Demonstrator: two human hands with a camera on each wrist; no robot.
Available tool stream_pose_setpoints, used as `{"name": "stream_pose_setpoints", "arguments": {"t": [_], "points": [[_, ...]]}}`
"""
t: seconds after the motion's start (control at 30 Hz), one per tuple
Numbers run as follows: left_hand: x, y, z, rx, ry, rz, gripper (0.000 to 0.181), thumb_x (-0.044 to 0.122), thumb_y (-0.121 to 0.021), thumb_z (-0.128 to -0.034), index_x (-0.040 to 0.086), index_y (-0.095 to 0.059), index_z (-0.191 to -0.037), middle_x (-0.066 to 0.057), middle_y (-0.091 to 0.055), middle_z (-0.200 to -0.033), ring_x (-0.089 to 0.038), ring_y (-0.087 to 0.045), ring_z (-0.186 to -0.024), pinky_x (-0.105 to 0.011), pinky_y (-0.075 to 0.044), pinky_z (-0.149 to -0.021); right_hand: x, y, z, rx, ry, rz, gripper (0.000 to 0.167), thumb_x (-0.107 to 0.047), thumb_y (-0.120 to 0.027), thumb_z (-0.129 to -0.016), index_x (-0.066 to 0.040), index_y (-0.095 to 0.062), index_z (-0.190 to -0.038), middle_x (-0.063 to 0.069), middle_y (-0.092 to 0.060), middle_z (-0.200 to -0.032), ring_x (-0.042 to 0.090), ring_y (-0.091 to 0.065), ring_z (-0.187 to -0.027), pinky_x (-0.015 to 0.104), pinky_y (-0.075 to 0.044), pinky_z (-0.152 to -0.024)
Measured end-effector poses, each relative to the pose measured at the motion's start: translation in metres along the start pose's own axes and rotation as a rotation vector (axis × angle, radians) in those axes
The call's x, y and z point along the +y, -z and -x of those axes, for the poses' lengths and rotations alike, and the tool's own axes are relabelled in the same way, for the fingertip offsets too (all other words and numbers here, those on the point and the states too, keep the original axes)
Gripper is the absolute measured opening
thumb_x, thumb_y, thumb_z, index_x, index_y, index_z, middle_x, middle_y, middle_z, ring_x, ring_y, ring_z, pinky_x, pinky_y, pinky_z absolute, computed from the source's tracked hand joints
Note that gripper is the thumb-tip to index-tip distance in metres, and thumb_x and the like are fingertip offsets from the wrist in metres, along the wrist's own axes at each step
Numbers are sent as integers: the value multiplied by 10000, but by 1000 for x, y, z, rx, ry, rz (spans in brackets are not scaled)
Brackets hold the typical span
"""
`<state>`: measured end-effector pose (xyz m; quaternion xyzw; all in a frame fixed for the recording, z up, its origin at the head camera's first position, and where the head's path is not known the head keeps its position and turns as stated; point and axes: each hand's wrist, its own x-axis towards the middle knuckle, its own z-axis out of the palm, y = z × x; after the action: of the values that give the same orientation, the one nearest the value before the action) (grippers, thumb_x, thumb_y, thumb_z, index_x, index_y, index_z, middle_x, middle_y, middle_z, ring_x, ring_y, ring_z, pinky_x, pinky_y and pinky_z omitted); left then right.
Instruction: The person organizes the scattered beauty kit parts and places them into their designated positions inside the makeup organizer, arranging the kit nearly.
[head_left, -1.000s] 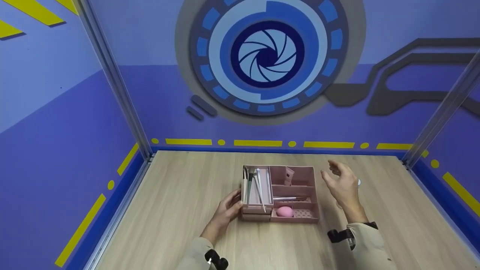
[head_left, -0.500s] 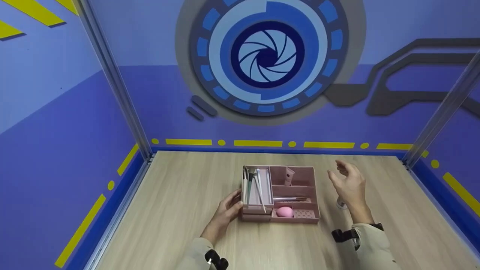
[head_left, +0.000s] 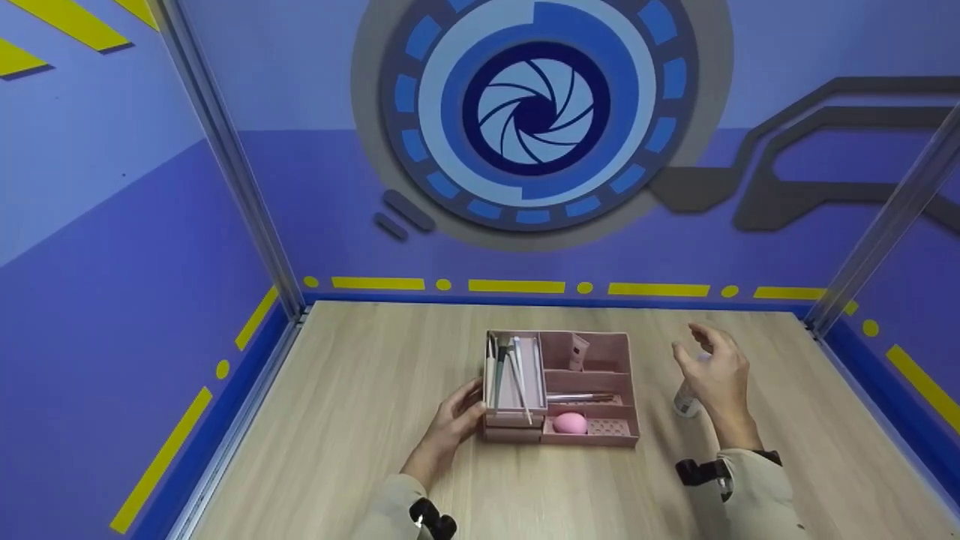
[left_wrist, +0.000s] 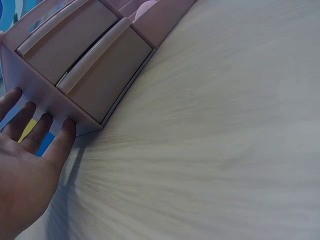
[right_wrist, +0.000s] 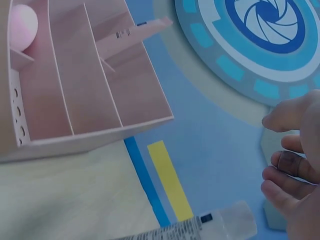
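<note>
A pink makeup organizer [head_left: 634,420] stands on the table. My left hand [head_left: 450,424] rests its extended fingertips against the organizer's left side, beside two drawers [left_wrist: 95,65]. To the right of it, my right hand [head_left: 718,379] is raised, fingers loosely bent, holding nothing. Partly hidden behind that hand stands a pale container [head_left: 685,403]; the right wrist view shows it as a tube [right_wrist: 200,227] with small print. Makeup brushes [head_left: 500,375] lie in the top left tray. The right compartments hold a small pink tube [head_left: 577,352], a slim brush [head_left: 581,397] and a pink makeup sponge [head_left: 570,424].
The wooden table [head_left: 360,390] meets a blue patterned wall [head_left: 315,187] at the back. Metal posts [head_left: 225,150] rise at both back corners. Black wrist mounts [head_left: 701,472] sit on both sleeves.
My right hand has moved right, away from the organizer, and more of the pale container shows beneath it. The left hand and the organizer have stayed put.
</note>
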<state>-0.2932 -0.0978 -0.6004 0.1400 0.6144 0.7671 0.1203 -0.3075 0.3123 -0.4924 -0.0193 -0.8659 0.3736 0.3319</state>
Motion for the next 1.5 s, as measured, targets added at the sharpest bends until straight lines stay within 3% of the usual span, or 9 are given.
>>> {"name": "stream_pose_setpoints", "arguments": {"t": [0.47,0.83,1.3,1.5], "points": [[2,0,0,-7,7,0,653,249,-562,-989,52,-258,-1533,-172,-284,-1580,-282,-304,-1441,-461,-294,-1162,13,5,5,-35,-89,9,390,-152,-699,-864,-2,-627,-1216,204,-630,-1167,386,-599,-1088,516,-474,-959],[-1,0,0,-2,-3,7,643,209,-561,-987,22,-261,-1525,-193,-277,-1577,-279,-318,-1431,-378,-330,-1145,17,10,6,-37,-127,27,392,-162,-671,-881,4,-616,-1232,210,-613,-1195,376,-563,-1117,529,-448,-959],[-1,0,0,-2,-15,-4,650,202,-556,-987,-5,-248,-1521,-219,-279,-1568,-298,-317,-1428,-388,-315,-1151,26,10,9,-68,-176,42,396,-112,-664,-879,18,-594,-1246,226,-597,-1214,383,-565,-1131,534,-471,-975],[1,0,0,-8,6,-28,652,247,-556,-990,41,-255,-1531,-182,-275,-1580,-284,-306,-1437,-423,-313,-1154,33,8,12,-84,-207,54,418,-114,-672,-867,8,-590,-1258,234,-584,-1245,402,-571,-1153,527,-486,-960]]}}
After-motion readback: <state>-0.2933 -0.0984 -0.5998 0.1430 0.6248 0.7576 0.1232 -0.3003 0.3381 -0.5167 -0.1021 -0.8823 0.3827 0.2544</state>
